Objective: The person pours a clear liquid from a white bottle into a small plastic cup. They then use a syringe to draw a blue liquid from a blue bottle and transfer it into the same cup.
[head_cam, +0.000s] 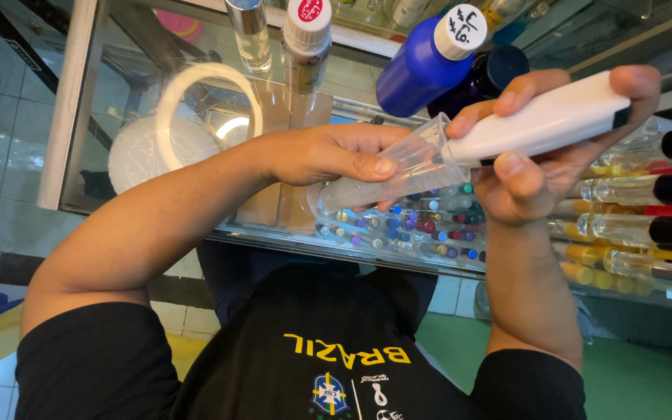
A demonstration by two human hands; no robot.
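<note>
Bright, even light; ring lamp [205,117] glare on glass; edges bent, perhaps wide lens

Your left hand [328,153] hiding the clear bottle's [375,187] middle, tall bottles [305,39] cropped at top edge, tiny vials [414,229] blurred.

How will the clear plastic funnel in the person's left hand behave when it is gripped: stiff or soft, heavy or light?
The clear funnel looks thin-walled, so it is probably light and may flex under a firm squeeze. The left hand holds it with the thumb alone on top, which suggests little weight. Its smooth surface could be slippery, and the white bottle in the right hand pressing its mouth may tip it.
</note>
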